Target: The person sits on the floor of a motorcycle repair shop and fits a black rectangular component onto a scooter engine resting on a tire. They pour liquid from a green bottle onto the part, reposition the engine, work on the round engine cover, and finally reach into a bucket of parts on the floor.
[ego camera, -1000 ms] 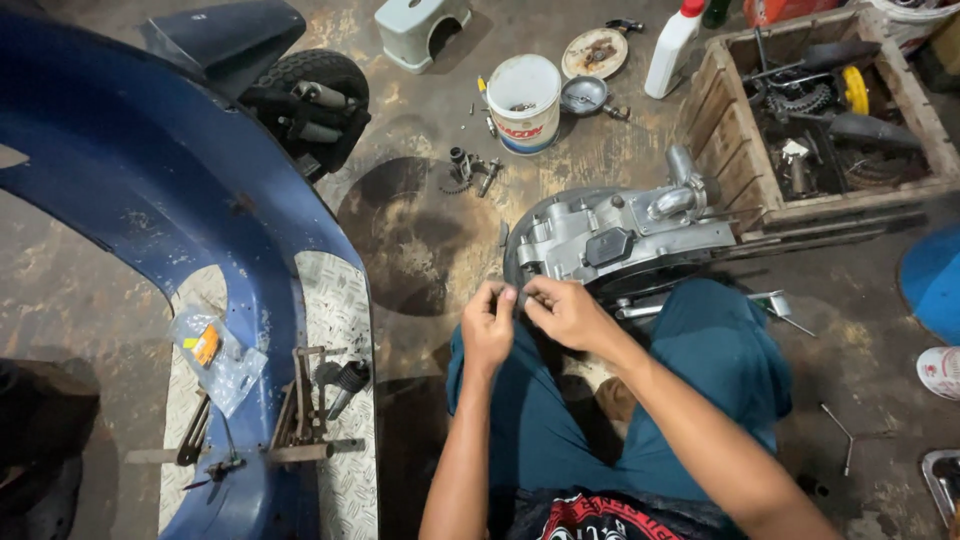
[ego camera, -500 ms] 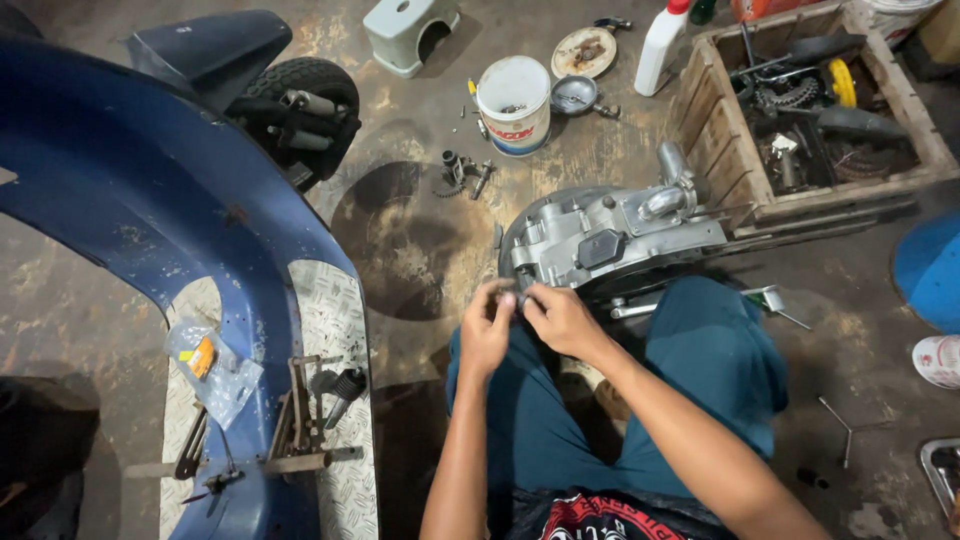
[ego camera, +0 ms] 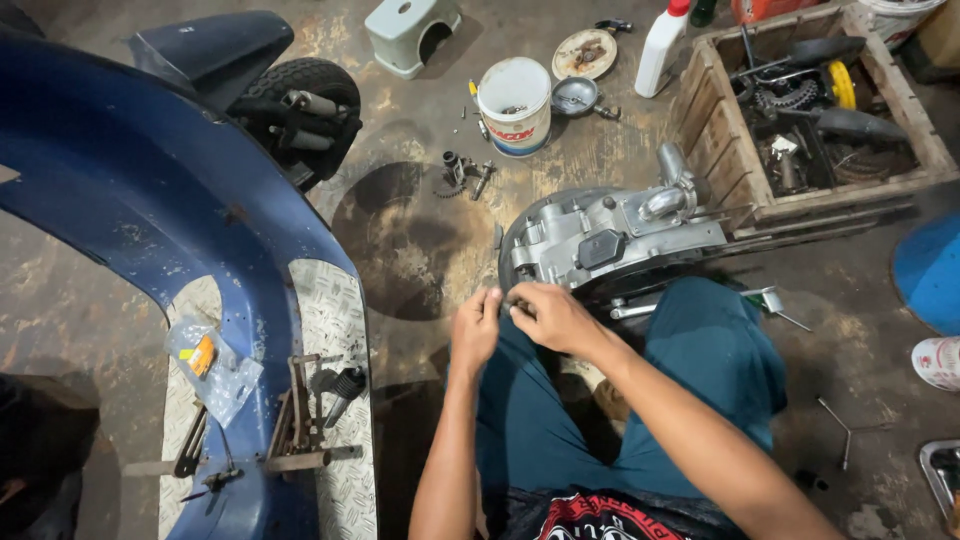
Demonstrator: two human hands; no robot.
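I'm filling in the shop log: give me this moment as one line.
left hand: at engine's front edge | right hand: same spot, fingers pinched | engine: on floor | grip: unclear

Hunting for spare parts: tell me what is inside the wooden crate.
The slatted wooden crate holds dark metal parts: a yellow wheel-shaped piece, a toothed black gear and black tubes. Whatever lies under that pile is covered.

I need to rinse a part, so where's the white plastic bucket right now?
In the head view the white bucket stands on the floor at top centre, beyond the grey engine casing, with a round metal lid right beside it and the wooden crate farther right.
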